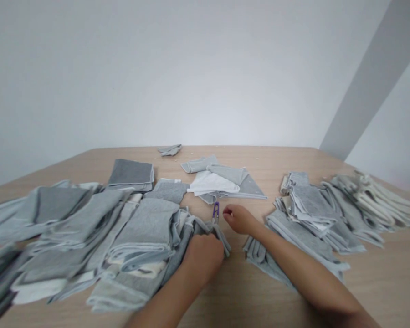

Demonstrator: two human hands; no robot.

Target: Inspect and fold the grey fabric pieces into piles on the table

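My left hand point(205, 253) is closed on a folded grey cloth point(222, 239) in front of me, at the right edge of the left-hand piles. My right hand point(239, 219) hovers to the right of it with thumb and fingers pinched together. Whatever may be in that pinch is too small to make out. Between the hands, a little farther back, purple-handled thread snips point(215, 210) lie on the table, their blades pointing towards me by the cloth. Close to the left hand sits a stack of folded grey cloths point(145, 223).
More cloth piles point(68, 228) spread across the left. To the right lie stacked grey cloths point(304, 228) and a heap of beige and grey pieces point(372, 200). White and grey cloths point(218, 180) lie loosely at the back, a small scrap point(170, 150) near the wall point(205, 73).
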